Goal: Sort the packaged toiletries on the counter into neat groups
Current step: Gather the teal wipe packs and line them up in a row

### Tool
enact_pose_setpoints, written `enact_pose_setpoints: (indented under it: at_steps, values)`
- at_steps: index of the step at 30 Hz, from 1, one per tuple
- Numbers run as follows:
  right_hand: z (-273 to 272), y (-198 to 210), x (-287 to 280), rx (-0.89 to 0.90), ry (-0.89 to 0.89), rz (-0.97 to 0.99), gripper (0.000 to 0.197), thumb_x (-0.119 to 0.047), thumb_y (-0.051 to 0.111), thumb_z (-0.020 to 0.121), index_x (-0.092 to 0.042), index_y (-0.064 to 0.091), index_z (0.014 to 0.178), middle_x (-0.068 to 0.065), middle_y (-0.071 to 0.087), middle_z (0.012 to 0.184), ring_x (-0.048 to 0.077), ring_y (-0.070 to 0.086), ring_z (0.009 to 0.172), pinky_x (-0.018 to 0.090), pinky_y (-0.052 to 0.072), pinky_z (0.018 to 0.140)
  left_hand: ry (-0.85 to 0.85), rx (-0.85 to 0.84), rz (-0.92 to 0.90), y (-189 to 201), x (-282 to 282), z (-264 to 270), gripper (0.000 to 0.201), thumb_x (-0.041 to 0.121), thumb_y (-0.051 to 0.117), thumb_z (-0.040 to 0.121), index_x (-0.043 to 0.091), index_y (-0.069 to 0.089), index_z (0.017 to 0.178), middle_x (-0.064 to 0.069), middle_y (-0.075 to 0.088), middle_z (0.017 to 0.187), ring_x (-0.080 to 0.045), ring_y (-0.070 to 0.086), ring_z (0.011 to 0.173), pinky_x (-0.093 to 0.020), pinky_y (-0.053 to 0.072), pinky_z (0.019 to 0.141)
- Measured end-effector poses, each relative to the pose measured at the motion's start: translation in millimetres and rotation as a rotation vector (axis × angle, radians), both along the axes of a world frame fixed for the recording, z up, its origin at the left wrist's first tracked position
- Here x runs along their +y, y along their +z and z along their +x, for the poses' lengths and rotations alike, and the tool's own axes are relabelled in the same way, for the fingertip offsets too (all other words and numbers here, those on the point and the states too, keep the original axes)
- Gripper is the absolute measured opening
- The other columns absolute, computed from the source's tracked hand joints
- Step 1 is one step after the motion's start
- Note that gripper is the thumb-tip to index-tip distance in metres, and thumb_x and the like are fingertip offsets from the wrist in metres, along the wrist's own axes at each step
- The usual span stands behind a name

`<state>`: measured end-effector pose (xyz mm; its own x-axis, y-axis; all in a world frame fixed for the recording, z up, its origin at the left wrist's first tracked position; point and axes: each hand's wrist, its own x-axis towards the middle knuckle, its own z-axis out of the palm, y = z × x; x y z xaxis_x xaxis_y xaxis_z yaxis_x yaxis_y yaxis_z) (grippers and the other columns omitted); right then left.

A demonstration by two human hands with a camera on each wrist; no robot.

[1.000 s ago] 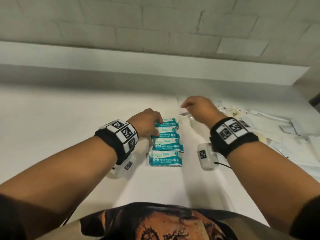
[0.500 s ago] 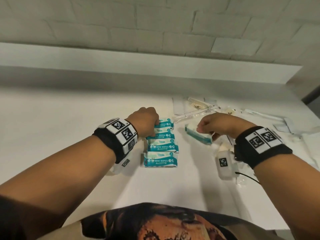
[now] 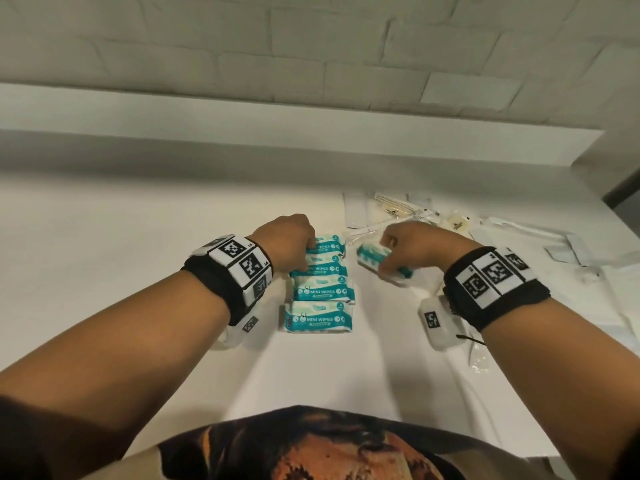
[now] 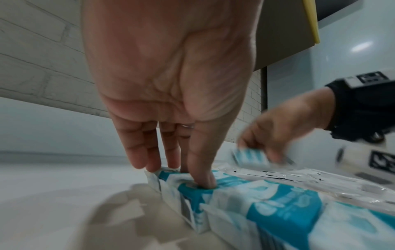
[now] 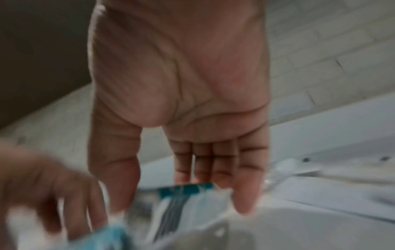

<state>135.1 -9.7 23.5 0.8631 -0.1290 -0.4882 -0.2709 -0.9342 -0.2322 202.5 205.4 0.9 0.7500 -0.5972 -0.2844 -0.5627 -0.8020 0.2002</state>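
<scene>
Several teal-and-white mini wipes packs (image 3: pixel 320 292) lie in a column on the white counter (image 3: pixel 104 254). My left hand (image 3: pixel 294 244) rests at the far left end of the column. In the left wrist view its straight fingers (image 4: pixel 149 157) touch the far pack's edge (image 4: pixel 192 194) and the thumb presses into its top. My right hand (image 3: pixel 415 247) grips one more wipes pack (image 3: pixel 377 259) between thumb and fingers, just right of the column's far end and slightly above the counter. The right wrist view shows that pack (image 5: pixel 186 199), blurred, under my right hand (image 5: pixel 181 194).
A loose pile of clear-wrapped items lies at the back right: a comb (image 3: pixel 394 206), a small soap (image 3: pixel 459 223) and long thin packets (image 3: pixel 519 230). A raised ledge (image 3: pixel 277 140) and brick wall run behind the counter.
My right hand reached into the pile, took a wipes pack and carried it left, close to the column. My left hand stayed on the far packs.
</scene>
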Motion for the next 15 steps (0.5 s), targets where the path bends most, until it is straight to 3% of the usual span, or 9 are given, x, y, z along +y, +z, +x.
enact_pose_setpoints:
  at_steps: [3,6,8,10,13,15]
  values:
    - [23.8,18.4,21.8,-0.268,-0.041,0.295,0.037,-0.020,0.070,0.084,-0.024,0.059,0.119,-0.007,0.063,0.098,0.003,0.060,0.078,0.016,0.043,0.058,0.009,0.005,-0.012,-0.7,2.0,0.3,0.046,0.025,0.074,0.080,0.017,0.061,0.123,-0.003,0.050,0.126,-0.023,0.054,0.110,-0.033,0.046,0.090]
    - [55.3,12.9,46.7,-0.417,-0.054,0.304,0.036,-0.016,0.073,0.081,-0.023,0.065,0.115,-0.006,0.066,0.101,0.006,0.063,0.079,0.020,0.050,0.063,0.024,0.009,-0.020,-0.8,2.8,-0.5,0.047,0.024,0.074,0.080,0.018,0.061,0.124,-0.003,0.050,0.125,-0.024,0.055,0.109,-0.036,0.047,0.092]
    - [71.5,-6.2,58.8,-0.401,-0.017,0.186,0.041,-0.014,0.074,0.079,-0.021,0.065,0.119,-0.002,0.068,0.111,0.014,0.065,0.092,0.031,0.055,0.081,0.040,0.009,-0.032,-1.7,3.9,-1.4,0.047,0.024,0.074,0.080,0.017,0.061,0.124,-0.003,0.050,0.125,-0.023,0.055,0.107,-0.035,0.048,0.092]
    - [80.0,-24.0,65.8,-0.295,0.102,0.046,0.051,-0.009,0.071,0.081,-0.020,0.060,0.129,0.000,0.062,0.127,0.018,0.060,0.110,0.030,0.048,0.095,0.055,0.014,-0.052,-2.6,4.9,-2.4,0.046,0.024,0.074,0.080,0.017,0.061,0.123,-0.001,0.051,0.124,-0.022,0.055,0.105,-0.034,0.048,0.090]
    - [84.4,-25.5,66.4,-0.187,0.209,-0.030,0.054,-0.007,0.065,0.086,-0.021,0.053,0.136,-0.003,0.057,0.135,0.017,0.056,0.117,0.025,0.042,0.092,0.042,0.019,-0.051,-1.9,6.8,-3.5,0.047,0.026,0.073,0.081,0.018,0.060,0.126,-0.001,0.050,0.125,-0.021,0.055,0.106,-0.034,0.048,0.091]
    - [83.9,-20.6,59.9,-0.173,0.208,0.019,0.054,-0.003,0.062,0.087,-0.021,0.053,0.137,-0.004,0.056,0.138,0.015,0.054,0.120,0.026,0.040,0.097,0.029,0.009,-0.040,-0.3,6.5,-3.8,0.048,0.026,0.073,0.081,0.018,0.060,0.127,-0.002,0.049,0.126,-0.021,0.054,0.107,-0.034,0.048,0.092]
